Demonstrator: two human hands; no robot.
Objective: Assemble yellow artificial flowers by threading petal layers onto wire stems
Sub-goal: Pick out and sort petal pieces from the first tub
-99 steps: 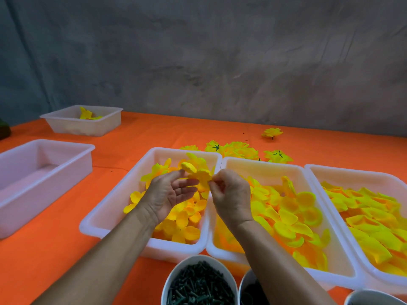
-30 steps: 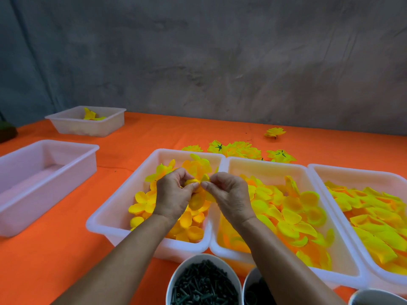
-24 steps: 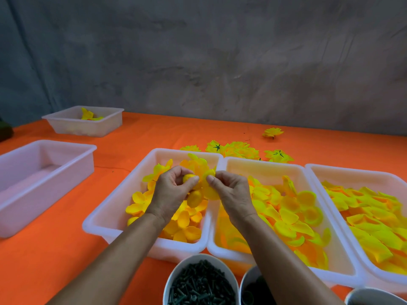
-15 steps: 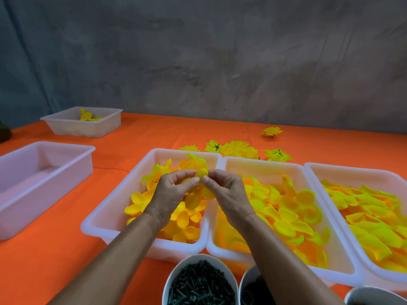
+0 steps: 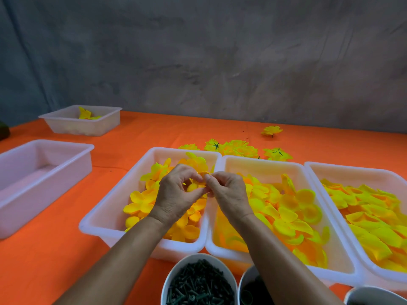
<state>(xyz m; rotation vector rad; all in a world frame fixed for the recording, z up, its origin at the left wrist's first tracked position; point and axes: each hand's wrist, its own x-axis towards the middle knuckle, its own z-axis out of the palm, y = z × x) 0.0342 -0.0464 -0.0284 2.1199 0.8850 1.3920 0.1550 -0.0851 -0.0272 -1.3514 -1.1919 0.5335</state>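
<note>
My left hand [image 5: 176,192] and my right hand [image 5: 229,192] meet fingertip to fingertip above the seam of two white bins, both pinching one small yellow petal layer [image 5: 195,186]. No stem shows; the fingers hide most of the piece. The left bin [image 5: 110,208] holds small yellow-orange petal layers. The middle bin [image 5: 308,245] holds larger yellow-green cupped petals. A third bin [image 5: 352,172] at the right holds flat yellow petals. A white bowl [image 5: 199,280] of dark green stem pieces stands at the near edge.
Finished yellow flowers [image 5: 237,148] lie behind the bins, one more flower [image 5: 272,130] farther back. An empty white bin [image 5: 28,179] sits at the left, a small tray [image 5: 81,122] with a flower at far left. Two more bowls [image 5: 248,289] stand near the front edge.
My hands stayed over the left bin, working the petal layer between the fingertips; the fingers have closed tighter around it and the layer is more hidden now.
</note>
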